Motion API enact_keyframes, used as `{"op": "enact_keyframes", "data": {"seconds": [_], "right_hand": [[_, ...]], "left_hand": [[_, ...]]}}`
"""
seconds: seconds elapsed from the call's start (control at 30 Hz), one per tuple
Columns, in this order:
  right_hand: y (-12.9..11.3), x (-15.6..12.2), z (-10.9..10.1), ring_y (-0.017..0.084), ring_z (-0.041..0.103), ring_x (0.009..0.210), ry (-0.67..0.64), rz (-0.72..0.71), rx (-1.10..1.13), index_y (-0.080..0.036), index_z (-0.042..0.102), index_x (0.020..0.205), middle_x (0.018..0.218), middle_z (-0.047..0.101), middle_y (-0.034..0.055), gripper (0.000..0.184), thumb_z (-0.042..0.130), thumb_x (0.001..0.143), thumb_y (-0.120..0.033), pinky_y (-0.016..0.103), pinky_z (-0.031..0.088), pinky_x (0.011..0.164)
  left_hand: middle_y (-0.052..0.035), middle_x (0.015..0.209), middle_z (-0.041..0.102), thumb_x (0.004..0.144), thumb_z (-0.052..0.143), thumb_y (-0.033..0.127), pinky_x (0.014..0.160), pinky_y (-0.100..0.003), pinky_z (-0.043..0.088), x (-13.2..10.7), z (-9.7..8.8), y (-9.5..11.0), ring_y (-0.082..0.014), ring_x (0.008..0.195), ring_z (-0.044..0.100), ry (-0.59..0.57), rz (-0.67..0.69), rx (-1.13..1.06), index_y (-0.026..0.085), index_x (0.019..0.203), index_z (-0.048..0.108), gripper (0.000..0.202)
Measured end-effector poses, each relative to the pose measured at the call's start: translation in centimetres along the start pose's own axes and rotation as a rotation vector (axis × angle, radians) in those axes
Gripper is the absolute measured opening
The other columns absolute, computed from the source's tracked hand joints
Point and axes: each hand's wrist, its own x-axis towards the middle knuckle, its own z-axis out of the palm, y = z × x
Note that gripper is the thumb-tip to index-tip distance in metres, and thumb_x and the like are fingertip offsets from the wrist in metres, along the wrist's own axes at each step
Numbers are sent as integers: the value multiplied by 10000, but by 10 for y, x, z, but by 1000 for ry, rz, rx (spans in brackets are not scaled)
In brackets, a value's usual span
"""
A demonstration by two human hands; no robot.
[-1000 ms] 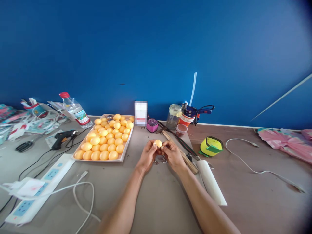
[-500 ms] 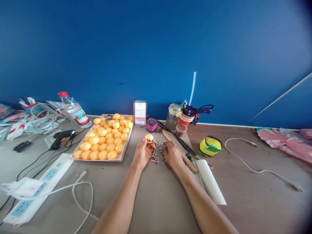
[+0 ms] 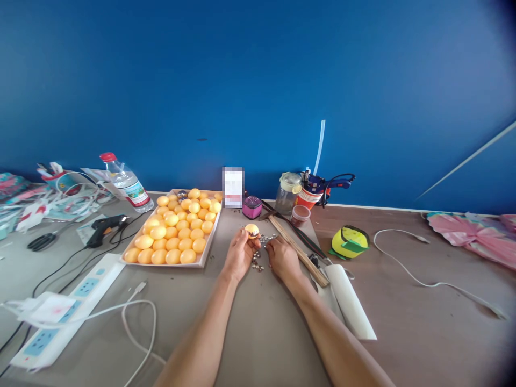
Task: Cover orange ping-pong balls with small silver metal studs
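My left hand (image 3: 241,253) is closed round a small orange ball (image 3: 252,230), held up at the fingertips above the table. My right hand (image 3: 282,257) rests on the table just to its right, fingers curled down over a scatter of small silver beads (image 3: 260,252); whether it pinches one is hidden. A white tray (image 3: 207,244) filled with several orange balls (image 3: 177,231) lies to the left of my left hand.
A power strip (image 3: 68,309) and white cable (image 3: 137,317) lie front left, a glue gun (image 3: 102,226) and bottle (image 3: 124,183) further back. Sticks (image 3: 298,250), a white paper roll (image 3: 349,303), jar, cups, yellow tape measure (image 3: 349,242) and pink fabric (image 3: 471,234) are on the right.
The hands came apart: my left kept the ball, while my right dropped to the silver beads on the table and has stayed there.
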Motion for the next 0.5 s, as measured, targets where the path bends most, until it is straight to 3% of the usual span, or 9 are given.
{"op": "enact_keyframes", "data": {"seconds": [0.17, 0.23, 0.3, 0.4, 0.5], "right_hand": [[2, 2, 1, 180, 565, 748, 278, 57, 466, -178, 593, 753, 773, 596, 67, 162, 452, 802, -239, 280, 435, 668], [0, 3, -1, 153, 519, 549, 254, 177, 737, -193, 572, 744, 597, 553, 9, 145, 479, 789, -296, 259, 398, 506], [-4, 4, -4, 104, 404, 385, 191, 305, 1002, -200, 541, 728, 505, 496, -39, 166, 507, 779, -355, 231, 289, 382], [-10, 5, -8, 46, 336, 341, 172, 370, 1338, -200, 497, 707, 574, 522, -59, 221, 592, 728, -398, 201, 215, 352], [-13, 4, -12, 22, 325, 351, 101, 372, 1571, -198, 483, 696, 590, 504, -79, 285, 674, 677, -409, 188, 263, 381]], "left_hand": [[-50, 766, 646, 753, 651, 379, 610, -240, 441, 0, -1, 0, -104, 595, 557, 19, -13, -4, 133, 827, 587, 265], [-47, 763, 647, 744, 660, 387, 611, -239, 440, 0, -1, -1, -103, 593, 555, 23, -23, -5, 136, 827, 584, 275], [-44, 766, 648, 744, 661, 388, 619, -238, 439, 0, -1, -1, -101, 596, 555, 17, -34, -9, 139, 826, 581, 275], [-38, 772, 647, 758, 648, 381, 627, -237, 438, 0, -1, -2, -99, 602, 556, 7, -45, -17, 142, 825, 576, 258], [-35, 771, 640, 780, 626, 370, 633, -242, 440, 0, -1, -3, -101, 611, 558, -5, -41, -13, 140, 834, 576, 242]]}}
